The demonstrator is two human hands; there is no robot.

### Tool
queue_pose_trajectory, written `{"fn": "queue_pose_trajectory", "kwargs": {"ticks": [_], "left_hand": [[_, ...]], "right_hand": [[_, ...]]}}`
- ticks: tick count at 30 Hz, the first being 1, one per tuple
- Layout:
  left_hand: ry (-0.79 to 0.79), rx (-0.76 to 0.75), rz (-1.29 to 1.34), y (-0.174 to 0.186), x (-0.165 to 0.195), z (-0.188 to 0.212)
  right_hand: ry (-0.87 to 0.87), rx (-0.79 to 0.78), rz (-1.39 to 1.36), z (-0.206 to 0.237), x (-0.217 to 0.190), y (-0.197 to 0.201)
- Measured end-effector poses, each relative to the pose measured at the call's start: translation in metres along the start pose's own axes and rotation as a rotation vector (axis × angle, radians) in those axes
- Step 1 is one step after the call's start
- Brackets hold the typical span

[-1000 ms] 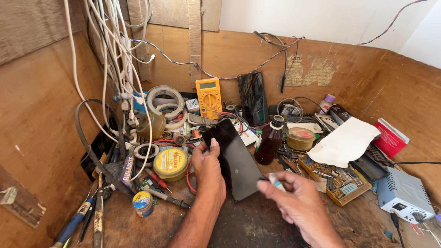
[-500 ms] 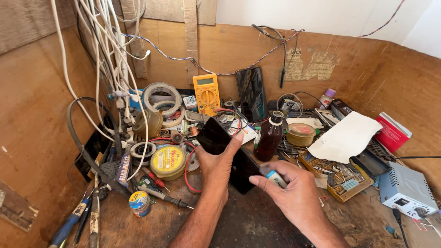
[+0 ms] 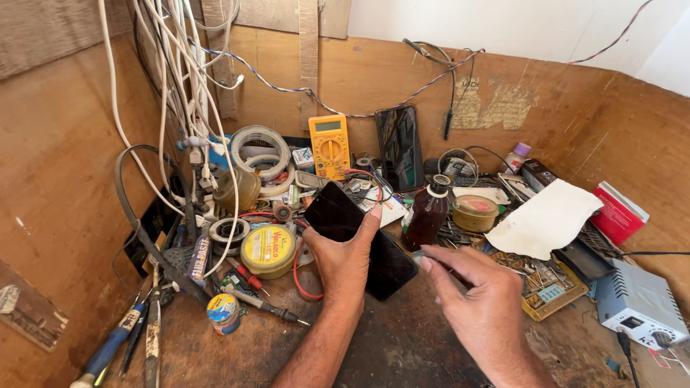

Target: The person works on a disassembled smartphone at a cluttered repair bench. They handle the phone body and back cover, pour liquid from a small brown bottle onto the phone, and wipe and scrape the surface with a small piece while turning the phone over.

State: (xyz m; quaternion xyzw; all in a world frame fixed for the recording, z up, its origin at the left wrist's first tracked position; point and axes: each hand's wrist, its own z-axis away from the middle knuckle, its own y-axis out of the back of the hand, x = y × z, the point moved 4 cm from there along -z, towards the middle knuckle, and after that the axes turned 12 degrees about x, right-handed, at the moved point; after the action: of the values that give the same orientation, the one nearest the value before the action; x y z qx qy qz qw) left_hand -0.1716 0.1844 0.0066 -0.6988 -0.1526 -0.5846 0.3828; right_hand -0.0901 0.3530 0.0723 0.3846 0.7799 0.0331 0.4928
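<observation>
Holding the phone [image 3: 359, 237] tilted over the bench [image 3: 402, 345], your left hand [image 3: 345, 262] clamps it while your right hand [image 3: 478, 294] pinches some small tool, so looks like next you'll need a steady aim at its edge.

The left hand [image 3: 345, 262] grips a dark phone [image 3: 359, 241] by its edge, thumb along the screen, tilted above the cluttered wooden bench [image 3: 388, 345]. The right hand [image 3: 478, 298] pinches a small tool just right of the phone. A brown bottle [image 3: 429, 213] stands just beyond, a yellow multimeter [image 3: 329, 146] leans far back, and a round yellow tin [image 3: 268, 250] lies left.
</observation>
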Motion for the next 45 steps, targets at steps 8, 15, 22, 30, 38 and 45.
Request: {"fn": "queue_pose_trajectory", "kwargs": {"ticks": [8,15,22,30,38,45], "left_hand": [[-0.052,0.04,-0.081,0.0,0.001,0.0],[-0.038,0.029,-0.098,0.0,-0.001,-0.001],[-0.057,0.046,-0.08,-0.002,-0.002,-0.001],[-0.055,0.065,-0.125,-0.002,-0.003,-0.002],[-0.054,0.067,-0.137,-0.001,-0.002,-0.003],[-0.013,0.03,-0.11,-0.003,-0.001,-0.002]], "right_hand": [[0.284,0.059,0.055,0.002,-0.008,-0.001],[0.433,0.092,0.11,0.009,-0.016,-0.001],[0.678,0.11,0.294,0.015,-0.023,-0.004],[0.724,0.094,0.331,0.016,-0.018,-0.008],[0.104,-0.068,0.026,-0.02,-0.002,-0.01],[-0.262,-0.176,0.003,-0.024,0.01,-0.009]]}}
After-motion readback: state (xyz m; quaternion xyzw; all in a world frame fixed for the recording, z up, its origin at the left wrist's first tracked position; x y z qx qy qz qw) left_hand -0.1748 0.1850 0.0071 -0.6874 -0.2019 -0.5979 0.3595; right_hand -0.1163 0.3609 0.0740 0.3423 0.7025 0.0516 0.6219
